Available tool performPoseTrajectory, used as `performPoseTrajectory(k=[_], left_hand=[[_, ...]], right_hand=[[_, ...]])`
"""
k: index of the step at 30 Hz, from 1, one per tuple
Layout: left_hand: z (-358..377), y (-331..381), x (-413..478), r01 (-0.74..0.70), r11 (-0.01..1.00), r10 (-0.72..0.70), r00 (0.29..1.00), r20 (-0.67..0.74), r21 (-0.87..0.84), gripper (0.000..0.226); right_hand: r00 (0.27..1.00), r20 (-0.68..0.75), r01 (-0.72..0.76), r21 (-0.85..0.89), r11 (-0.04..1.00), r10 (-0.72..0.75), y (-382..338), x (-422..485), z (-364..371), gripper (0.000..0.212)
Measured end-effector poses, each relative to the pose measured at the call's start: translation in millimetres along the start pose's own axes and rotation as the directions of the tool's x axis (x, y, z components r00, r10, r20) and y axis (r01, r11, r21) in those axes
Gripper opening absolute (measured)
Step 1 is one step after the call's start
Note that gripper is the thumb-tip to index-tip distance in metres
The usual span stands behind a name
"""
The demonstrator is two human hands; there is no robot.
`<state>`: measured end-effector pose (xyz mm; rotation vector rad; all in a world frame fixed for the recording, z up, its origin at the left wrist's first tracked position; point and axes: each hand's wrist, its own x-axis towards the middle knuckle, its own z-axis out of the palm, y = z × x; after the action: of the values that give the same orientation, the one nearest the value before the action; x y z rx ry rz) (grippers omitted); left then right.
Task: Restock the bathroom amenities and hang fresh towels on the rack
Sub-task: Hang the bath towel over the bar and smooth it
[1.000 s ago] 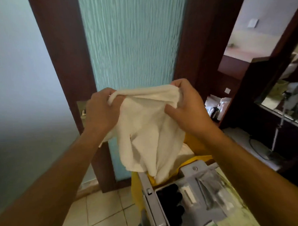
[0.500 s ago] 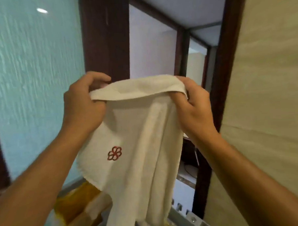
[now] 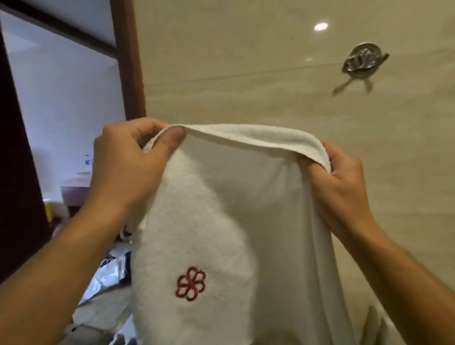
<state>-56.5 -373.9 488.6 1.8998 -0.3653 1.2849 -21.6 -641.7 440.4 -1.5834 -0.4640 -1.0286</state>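
A white towel (image 3: 223, 211) with a red embroidered flower hangs in front of me, folded over along its top edge. My left hand (image 3: 124, 166) pinches the top left corner between thumb and fingers. My right hand (image 3: 338, 178) grips the top right corner, fingers curled into the cloth. The towel is held up before a beige tiled wall. A chrome wall hook (image 3: 362, 60) is fixed to that wall, above and to the right of the towel, apart from it.
A dark wooden door frame (image 3: 129, 59) stands at the left, with a room visible beyond it. Below my left arm lie silver packets (image 3: 110, 271) and other items on a cart, partly hidden by the towel.
The view has swung right from the textured glass door to the tiled wall. The hook has come into sight. My hands have spread the towel's top edge wider.
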Motion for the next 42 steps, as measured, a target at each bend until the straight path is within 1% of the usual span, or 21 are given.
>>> performPoseTrajectory(k=[3,6,9,12,16,18,20,21,22,25,26,27,28,29,30,32,34,36,39,41,42], left_hand=[[51.0,20.3,-4.5,-0.005,0.992,0.023,0.99,0.142,-0.129,0.015],[95.5,37.5,-12.6,0.063,0.96,0.02,0.957,0.288,-0.274,0.017],[131.3,55.9,-21.1,0.115,0.909,0.059,0.915,0.398,-0.4,0.016],[162.1,77.1,-32.3,0.156,0.858,0.118,0.868,0.483,-0.49,0.014],[197.3,109.4,-51.2,0.177,0.829,0.221,0.767,0.602,-0.531,0.018],[209.2,125.0,-58.7,0.145,0.825,0.273,0.744,0.61,-0.546,0.022],[217.1,138.5,-65.5,0.113,0.829,0.3,0.736,0.607,-0.548,0.018],[221.1,145.1,-69.0,0.099,0.829,0.314,0.732,0.605,-0.551,0.016],[224.5,152.1,-72.8,0.08,0.827,0.337,0.722,0.604,-0.557,0.014],[234.4,175.2,-87.3,0.027,0.807,0.434,0.65,0.624,-0.59,0.011],[238.8,182.7,-91.7,0.032,0.792,0.46,0.625,0.63,-0.61,0.01],[243.3,189.7,-95.0,0.042,0.774,0.482,0.608,0.631,-0.632,0.008],[247.8,196.2,-97.8,0.053,0.755,0.5,0.599,0.626,-0.654,0.007],[252.7,202.0,-100.3,0.067,0.737,0.512,0.593,0.621,-0.672,0.006],[258.0,206.8,-103.0,0.084,0.722,0.522,0.585,0.621,-0.686,0.005],[270.5,212.3,-110.1,0.109,0.713,0.537,0.551,0.639,-0.693,0.006],[284.1,215.0,-120.0,0.098,0.731,0.543,0.516,0.663,-0.675,0.014],[297.4,220.5,-129.3,0.111,0.741,0.53,0.508,0.679,-0.662,0.021],[312.4,245.6,-139.4,0.16,0.726,0.516,0.517,0.684,-0.669,0.02],[319.1,277.2,-145.4,0.162,0.72,0.516,0.525,0.677,-0.675,0.012],[321.7,296.1,-148.8,0.146,0.721,0.522,0.529,0.669,-0.678,0.009]], right_hand=[[0.999,-0.028,-0.043,-0.125,0.991,0.04,16.8,-3.8,-57.8,0.014],[0.996,-0.069,-0.074,-0.263,0.962,0.058,20.5,-11.3,-102.5,0.017],[0.994,-0.1,-0.079,-0.416,0.906,0.041,15.3,-19.2,-139.3,0.016],[0.988,-0.144,-0.129,-0.532,0.837,0.06,1.2,-28.0,-167.5,0.01],[0.986,-0.15,-0.156,-0.713,0.684,0.069,-23.7,-43.4,-189.8,0.008],[0.987,-0.149,-0.16,-0.801,0.576,0.067,-35.1,-52.9,-200.4,0.004],[0.974,-0.176,-0.222,-0.86,0.459,0.141,-46.1,-61.3,-213.3,0.005],[0.959,-0.192,-0.263,-0.872,0.412,0.206,-52.3,-63.6,-219.0,0.006],[0.941,-0.204,-0.302,-0.867,0.397,0.271,-60.0,-65.0,-223.0,0.01],[0.908,-0.181,-0.376,-0.748,0.546,0.377,-80.1,-63.4,-228.0,0.031],[0.905,-0.164,-0.374,-0.747,0.55,0.393,-84.7,-62.1,-228.9,0.037],[0.909,-0.145,-0.349,-0.779,0.522,0.391,-86.9,-61.0,-231.2,0.039],[0.919,-0.135,-0.311,-0.824,0.474,0.37,-87.1,-60.9,-234.1,0.034],[0.932,-0.141,-0.283,-0.857,0.43,0.334,-86.0,-61.5,-239.1,0.025],[0.942,-0.157,-0.276,-0.867,0.415,0.298,-85.2,-63.0,-245.8,0.018],[0.953,-0.224,-0.292,-0.862,0.414,0.206,-85.9,-64.1,-264.1,0.015],[0.951,-0.291,-0.31,-0.864,0.398,0.109,-92.0,-64.7,-285.9,0.011],[0.935,-0.349,-0.346,-0.871,0.349,0.054,-100.3,-68.1,-311.7,0.01],[0.904,-0.418,-0.428,-0.87,0.247,0.093,-103.0,-77.3,-351.7,0.008],[0.903,-0.403,-0.429,-0.858,0.281,0.149,-98.9,-81.8,-369.4,0.003],[0.915,-0.362,-0.403,-0.855,0.328,0.179,-96.3,-82.9,-376.5,0.01]])
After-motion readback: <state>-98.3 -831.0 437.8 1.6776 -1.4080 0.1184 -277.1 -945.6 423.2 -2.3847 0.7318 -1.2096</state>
